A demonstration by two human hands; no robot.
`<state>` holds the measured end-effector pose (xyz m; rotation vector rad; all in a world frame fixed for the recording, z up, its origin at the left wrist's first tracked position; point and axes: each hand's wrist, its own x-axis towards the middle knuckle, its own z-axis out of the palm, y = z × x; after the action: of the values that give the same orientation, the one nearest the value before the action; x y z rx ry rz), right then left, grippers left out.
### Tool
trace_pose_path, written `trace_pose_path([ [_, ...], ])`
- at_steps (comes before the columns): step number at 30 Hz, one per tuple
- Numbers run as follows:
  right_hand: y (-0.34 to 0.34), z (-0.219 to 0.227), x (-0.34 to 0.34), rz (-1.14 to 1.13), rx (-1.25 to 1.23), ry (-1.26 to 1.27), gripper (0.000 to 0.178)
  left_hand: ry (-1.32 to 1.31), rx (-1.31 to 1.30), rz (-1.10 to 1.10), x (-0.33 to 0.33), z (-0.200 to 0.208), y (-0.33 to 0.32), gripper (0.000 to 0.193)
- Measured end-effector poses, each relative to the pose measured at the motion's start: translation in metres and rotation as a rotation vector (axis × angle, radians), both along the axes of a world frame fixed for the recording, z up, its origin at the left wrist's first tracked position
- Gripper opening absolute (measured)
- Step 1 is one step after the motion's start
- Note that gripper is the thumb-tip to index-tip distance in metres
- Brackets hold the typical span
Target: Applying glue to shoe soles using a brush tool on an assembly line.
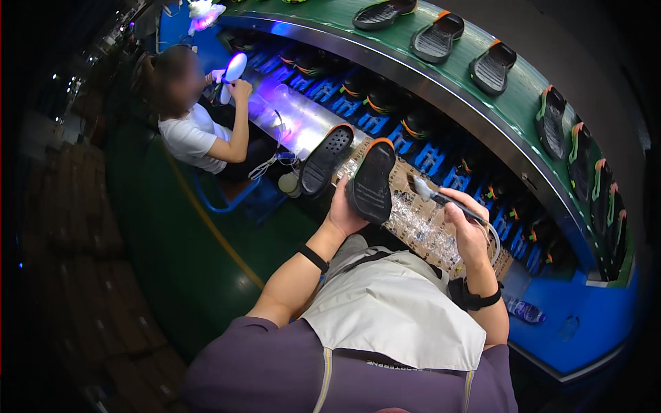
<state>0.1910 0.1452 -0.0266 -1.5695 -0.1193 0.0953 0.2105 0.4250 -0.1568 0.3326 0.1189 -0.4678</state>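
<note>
My left hand [343,213] is closed around the lower left side of a black shoe sole [372,184] with an orange edge at its toe. The sole stands tilted up above the work surface. In my right hand [469,226] is a brush [428,191] with a dark handle and a pale, whitish head; a thin white tube [495,242] runs from its rear end. The brush head points left, a short gap from the sole. Just left of the held sole, a second black sole [326,160] with small holes near its toe lies on the bench.
Under my hands lies a cardboard-covered bench [421,233] streaked with shiny residue. Beyond it, blue racks [428,160] hold dark shoes. A green conveyor [520,86] carrying several soles curves overhead to the right. A seated person [196,134] works at left under purple light. A plastic bottle [525,310] lies at right.
</note>
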Motion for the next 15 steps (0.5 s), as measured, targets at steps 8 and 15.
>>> trace_pose_path([
  [8, -0.028, -0.038, -0.026, -0.111, -0.063, 0.13, 0.034, 0.194, 0.045, -0.042, 0.023, -0.063, 0.041, 0.08],
  [15, -0.03, -0.037, -0.027, -0.102, -0.08, 0.134, 0.034, 0.364, -0.085, 0.076, 0.052, -0.128, 0.067, 0.092],
])
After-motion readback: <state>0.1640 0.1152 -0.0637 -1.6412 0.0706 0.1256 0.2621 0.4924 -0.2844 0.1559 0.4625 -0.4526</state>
